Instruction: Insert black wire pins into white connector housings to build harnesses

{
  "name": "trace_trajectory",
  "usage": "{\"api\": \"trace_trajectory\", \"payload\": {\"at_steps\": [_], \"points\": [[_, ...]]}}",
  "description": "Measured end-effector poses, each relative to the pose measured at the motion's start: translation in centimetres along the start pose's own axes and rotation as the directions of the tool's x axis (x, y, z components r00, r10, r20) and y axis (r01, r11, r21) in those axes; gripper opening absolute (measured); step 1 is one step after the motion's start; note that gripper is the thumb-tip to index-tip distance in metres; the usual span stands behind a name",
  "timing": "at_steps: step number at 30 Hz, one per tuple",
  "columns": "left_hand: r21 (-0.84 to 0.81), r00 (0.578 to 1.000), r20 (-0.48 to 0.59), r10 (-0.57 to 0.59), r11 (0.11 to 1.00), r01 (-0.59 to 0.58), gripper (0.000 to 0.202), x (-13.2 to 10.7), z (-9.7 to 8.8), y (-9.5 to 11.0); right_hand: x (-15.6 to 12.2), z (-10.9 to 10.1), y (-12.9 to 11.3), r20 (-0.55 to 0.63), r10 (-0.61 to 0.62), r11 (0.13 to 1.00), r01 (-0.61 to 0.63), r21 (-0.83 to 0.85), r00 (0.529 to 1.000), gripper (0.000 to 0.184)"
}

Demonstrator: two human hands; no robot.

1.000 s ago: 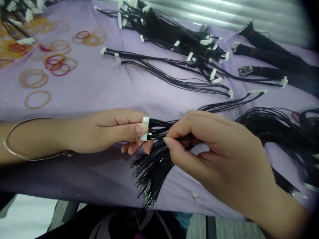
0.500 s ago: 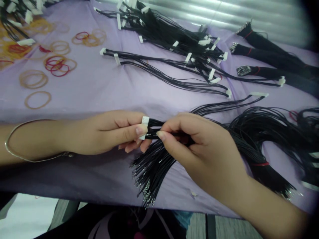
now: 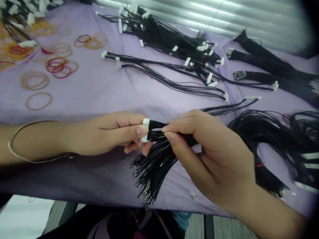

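My left hand point(image 3: 112, 134) pinches a white plastic multi-pin connector point(image 3: 146, 130) between thumb and fingers. Black thin wires point(image 3: 156, 134) run from the connector into my right hand point(image 3: 209, 156), whose thumb and fingers pinch them close to it. Below my hands, a fan of black wires point(image 3: 152, 169) hangs toward the cloth, ending in small metal crimp terminals point(image 3: 148, 196). A thin metal bangle point(image 3: 25, 142) circles my left wrist.
A lilac cloth point(image 3: 87, 96) covers the table. Several loose rubber bands point(image 3: 57, 64) lie at the far left. Black wire harnesses with white connectors point(image 3: 174, 43) lie at the back, banded wire bundles point(image 3: 261, 59) at the back right, and a loose black wire heap point(image 3: 264, 129) at the right.
My right hand has slid left along the wires toward the connector, and its fingers have shifted on them. My left hand still holds the connector in about the same place.
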State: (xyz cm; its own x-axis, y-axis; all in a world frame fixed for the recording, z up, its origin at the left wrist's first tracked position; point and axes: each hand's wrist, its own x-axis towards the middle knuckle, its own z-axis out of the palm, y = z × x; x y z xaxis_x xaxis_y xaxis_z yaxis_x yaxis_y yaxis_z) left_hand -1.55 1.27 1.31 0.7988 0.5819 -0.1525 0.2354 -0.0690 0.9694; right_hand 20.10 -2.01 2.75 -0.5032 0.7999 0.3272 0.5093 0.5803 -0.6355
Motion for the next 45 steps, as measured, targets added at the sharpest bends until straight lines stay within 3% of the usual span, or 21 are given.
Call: {"api": "trace_trajectory", "payload": {"at_steps": [3, 10, 15, 18, 21, 24, 27, 45], "points": [[-0.026, 1.0, 0.016, -0.023, 0.999, 0.023, 0.037, 0.0, -0.1, 0.0, 0.1, -0.2, 0.2, -0.032, -0.044, 0.996, 0.041, -0.08, 0.999, 0.012], [-0.124, 0.999, -0.006, -0.036, 0.992, 0.035, 0.033, 0.3, -0.1, -0.1, 0.4, -0.2, 0.7, 0.059, -0.166, 0.978, 0.172, -0.117, 0.984, 0.007], [-0.152, 0.999, -0.009, -0.054, 0.987, 0.052, 0.034, 0.2, -0.1, -0.2, 0.4, -0.6, 0.1, -0.001, -0.082, 0.98, 0.08, -0.183, 0.997, 0.007], [-0.121, 0.999, -0.001, -0.055, 0.991, 0.054, 0.04, 0.1, -0.2, -0.2, 0.1, -0.8, -0.2, -0.085, -0.105, 0.992, 0.099, -0.074, 0.991, 0.015], [-0.084, 0.998, 0.016, -0.063, 0.994, 0.064, 0.042, 0.1, -0.3, -0.1, -0.2, -0.6, -0.3, -0.169, 0.002, 0.999, 0.005, 0.042, 0.986, 0.016], [-0.08, 0.998, 0.025, -0.061, 0.995, 0.063, 0.041, 0.2, -0.3, 0.0, -0.3, 0.0, 0.1, -0.094, 0.08, 0.997, -0.081, -0.01, 0.992, 0.005], [-0.07, 0.998, 0.032, -0.049, 0.996, 0.051, 0.04, 0.2, -0.3, 0.0, -0.1, 0.7, 0.4, -0.028, 0.106, 0.994, -0.107, -0.032, 0.994, 0.006], [-0.033, 0.999, 0.034, -0.026, 0.999, 0.027, 0.035, 0.2, -0.2, 0.1, -0.1, 1.5, -0.1, -0.112, 0.161, 0.984, -0.169, -0.065, 0.981, 0.01]]}}
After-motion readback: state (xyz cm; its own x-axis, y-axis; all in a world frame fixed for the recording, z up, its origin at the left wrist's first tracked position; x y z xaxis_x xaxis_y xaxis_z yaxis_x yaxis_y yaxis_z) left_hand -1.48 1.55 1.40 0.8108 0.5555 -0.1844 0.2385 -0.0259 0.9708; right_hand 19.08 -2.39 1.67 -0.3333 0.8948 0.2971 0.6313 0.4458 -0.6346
